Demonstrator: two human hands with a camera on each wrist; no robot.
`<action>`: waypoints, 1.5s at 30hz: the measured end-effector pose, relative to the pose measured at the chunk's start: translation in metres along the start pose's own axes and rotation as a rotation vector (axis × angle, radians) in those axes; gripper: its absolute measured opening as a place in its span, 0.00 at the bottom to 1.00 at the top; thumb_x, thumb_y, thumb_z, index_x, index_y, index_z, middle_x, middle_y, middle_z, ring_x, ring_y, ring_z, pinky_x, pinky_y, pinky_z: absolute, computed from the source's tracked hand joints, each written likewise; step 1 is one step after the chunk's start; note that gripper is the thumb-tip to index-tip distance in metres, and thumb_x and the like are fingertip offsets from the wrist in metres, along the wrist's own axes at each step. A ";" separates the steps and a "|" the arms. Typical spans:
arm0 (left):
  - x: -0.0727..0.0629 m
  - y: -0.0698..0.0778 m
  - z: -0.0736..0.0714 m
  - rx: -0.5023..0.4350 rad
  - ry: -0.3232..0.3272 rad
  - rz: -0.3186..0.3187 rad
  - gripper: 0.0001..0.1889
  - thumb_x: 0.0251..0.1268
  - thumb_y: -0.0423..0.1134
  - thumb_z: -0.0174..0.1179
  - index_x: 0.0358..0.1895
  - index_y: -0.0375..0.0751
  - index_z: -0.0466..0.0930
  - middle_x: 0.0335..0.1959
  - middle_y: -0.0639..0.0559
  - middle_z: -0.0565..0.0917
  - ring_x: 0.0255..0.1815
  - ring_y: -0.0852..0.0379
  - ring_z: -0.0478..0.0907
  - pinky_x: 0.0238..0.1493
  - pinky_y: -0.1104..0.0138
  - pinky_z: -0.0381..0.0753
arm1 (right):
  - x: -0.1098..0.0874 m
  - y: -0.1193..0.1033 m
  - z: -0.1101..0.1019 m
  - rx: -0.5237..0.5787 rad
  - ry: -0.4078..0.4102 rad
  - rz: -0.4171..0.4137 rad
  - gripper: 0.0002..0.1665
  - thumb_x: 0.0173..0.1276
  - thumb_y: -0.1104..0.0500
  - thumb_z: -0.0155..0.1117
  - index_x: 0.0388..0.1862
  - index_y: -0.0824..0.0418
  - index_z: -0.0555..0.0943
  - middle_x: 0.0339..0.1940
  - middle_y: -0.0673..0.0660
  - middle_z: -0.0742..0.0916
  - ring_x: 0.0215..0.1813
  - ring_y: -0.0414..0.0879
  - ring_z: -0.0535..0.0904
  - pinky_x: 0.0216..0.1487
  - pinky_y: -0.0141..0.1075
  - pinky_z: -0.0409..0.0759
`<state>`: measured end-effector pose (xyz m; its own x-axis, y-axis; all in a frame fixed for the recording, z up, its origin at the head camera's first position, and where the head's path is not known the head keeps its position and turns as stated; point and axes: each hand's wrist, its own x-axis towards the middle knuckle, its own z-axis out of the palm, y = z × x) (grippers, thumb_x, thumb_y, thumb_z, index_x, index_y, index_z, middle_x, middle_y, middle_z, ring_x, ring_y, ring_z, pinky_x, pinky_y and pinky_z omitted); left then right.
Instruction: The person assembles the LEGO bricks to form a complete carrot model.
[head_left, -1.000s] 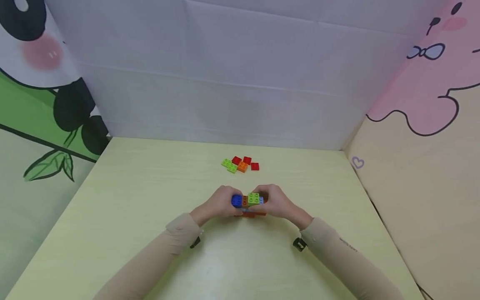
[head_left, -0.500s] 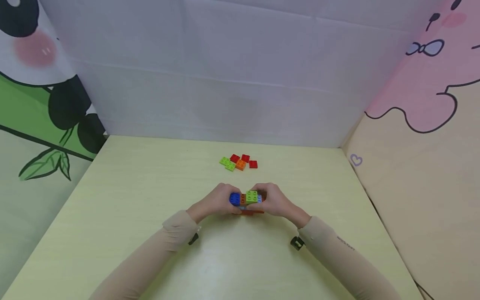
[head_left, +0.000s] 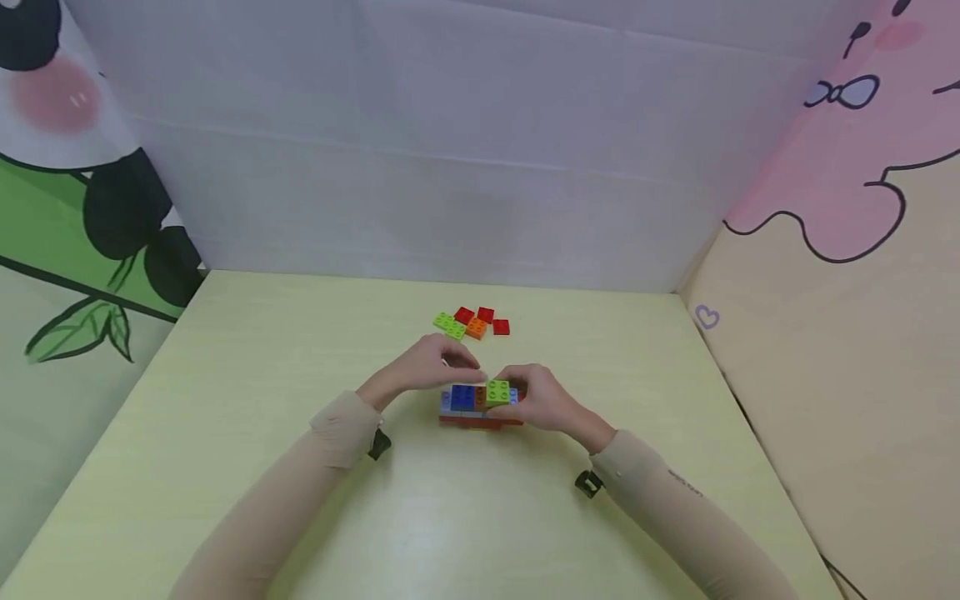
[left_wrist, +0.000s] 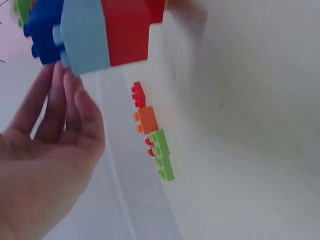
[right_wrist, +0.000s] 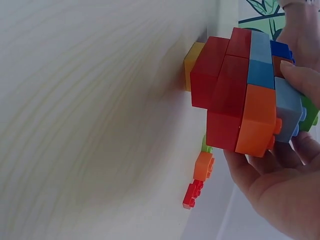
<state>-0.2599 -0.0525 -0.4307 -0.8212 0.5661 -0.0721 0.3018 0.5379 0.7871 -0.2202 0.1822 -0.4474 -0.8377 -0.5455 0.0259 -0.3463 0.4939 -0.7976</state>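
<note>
Two bare hands work at one brick stack (head_left: 472, 406) in the head view; the right hand (head_left: 545, 400) pinches its right end; the left hand (head_left: 431, 364) has its fingers loosely extended and holds nothing, its thumb near the blue brick (head_left: 462, 398), whether touching I cannot tell. Its long axis runs left to right; the right hand is the nearer, being on it, while the left hand lies over or just beyond the left part; farther off on the table (head_left: 300, 333) lie two light green bricks (head_left: 454, 330), one orange brick (head_left: 476, 328) and three red bricks (head_left: 501, 327), six loose in all.

Left wrist view: the relaxed left fingers reach beside the stack, near its pale blue brick (left_wrist: 85, 37).

Right wrist view: right thumb and fingers hold the stack; one yellow brick (right_wrist: 192, 60) shows underneath; contact with the table is unclear.
</note>
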 end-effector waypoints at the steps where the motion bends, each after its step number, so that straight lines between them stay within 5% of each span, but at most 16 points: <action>1: 0.005 -0.002 -0.003 0.014 0.044 -0.020 0.20 0.55 0.59 0.65 0.42 0.49 0.86 0.36 0.60 0.84 0.39 0.57 0.78 0.41 0.62 0.77 | 0.000 0.000 0.000 -0.003 0.001 0.001 0.22 0.53 0.50 0.77 0.45 0.55 0.82 0.38 0.45 0.84 0.40 0.43 0.77 0.41 0.34 0.78; 5: 0.028 -0.015 -0.007 0.149 0.203 -0.098 0.21 0.59 0.54 0.65 0.48 0.43 0.84 0.42 0.53 0.83 0.46 0.52 0.76 0.48 0.58 0.75 | 0.002 0.000 0.001 -0.006 -0.008 0.022 0.23 0.53 0.49 0.77 0.46 0.55 0.82 0.39 0.44 0.83 0.41 0.43 0.77 0.42 0.34 0.78; 8: 0.047 -0.023 -0.009 0.259 0.235 -0.110 0.23 0.60 0.46 0.66 0.55 0.36 0.80 0.51 0.45 0.80 0.53 0.46 0.71 0.56 0.53 0.69 | 0.004 -0.001 0.000 -0.002 -0.016 0.030 0.22 0.53 0.51 0.77 0.45 0.54 0.82 0.39 0.45 0.83 0.41 0.43 0.78 0.42 0.34 0.78; 14: 0.072 -0.030 -0.010 0.370 0.187 -0.118 0.24 0.59 0.35 0.65 0.59 0.33 0.75 0.56 0.41 0.77 0.57 0.45 0.69 0.61 0.54 0.64 | 0.006 -0.004 -0.001 0.013 -0.034 0.052 0.20 0.54 0.51 0.76 0.45 0.53 0.82 0.40 0.45 0.83 0.42 0.43 0.78 0.42 0.34 0.78; 19: 0.082 -0.034 -0.008 0.406 0.144 -0.102 0.23 0.59 0.32 0.64 0.59 0.31 0.75 0.56 0.40 0.76 0.58 0.44 0.69 0.62 0.55 0.64 | 0.007 -0.007 -0.002 0.010 -0.028 0.078 0.20 0.53 0.52 0.77 0.44 0.53 0.82 0.40 0.45 0.83 0.43 0.43 0.78 0.42 0.33 0.78; 26: 0.092 -0.039 -0.007 0.595 0.049 -0.079 0.18 0.63 0.33 0.61 0.55 0.33 0.78 0.53 0.42 0.77 0.56 0.45 0.69 0.62 0.56 0.65 | 0.006 -0.007 -0.001 0.019 -0.039 0.073 0.19 0.53 0.51 0.77 0.44 0.52 0.82 0.41 0.45 0.83 0.44 0.44 0.77 0.42 0.34 0.78; 33: 0.096 -0.039 0.002 0.596 0.029 -0.090 0.08 0.60 0.31 0.63 0.43 0.37 0.81 0.38 0.48 0.77 0.42 0.50 0.71 0.52 0.60 0.71 | 0.002 -0.004 -0.001 0.021 -0.047 0.080 0.19 0.53 0.51 0.77 0.43 0.51 0.82 0.41 0.45 0.82 0.44 0.44 0.77 0.41 0.34 0.78; 45: 0.094 -0.041 0.003 0.454 0.040 -0.059 0.17 0.58 0.30 0.63 0.53 0.33 0.80 0.47 0.45 0.79 0.49 0.48 0.70 0.58 0.58 0.68 | 0.002 -0.006 -0.003 0.003 -0.035 0.093 0.19 0.53 0.51 0.77 0.43 0.51 0.82 0.41 0.44 0.82 0.44 0.43 0.77 0.42 0.33 0.78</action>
<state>-0.3481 -0.0194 -0.4714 -0.8586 0.5066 -0.0782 0.4283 0.7928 0.4336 -0.2207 0.1804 -0.4413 -0.8509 -0.5208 -0.0689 -0.2667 0.5412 -0.7975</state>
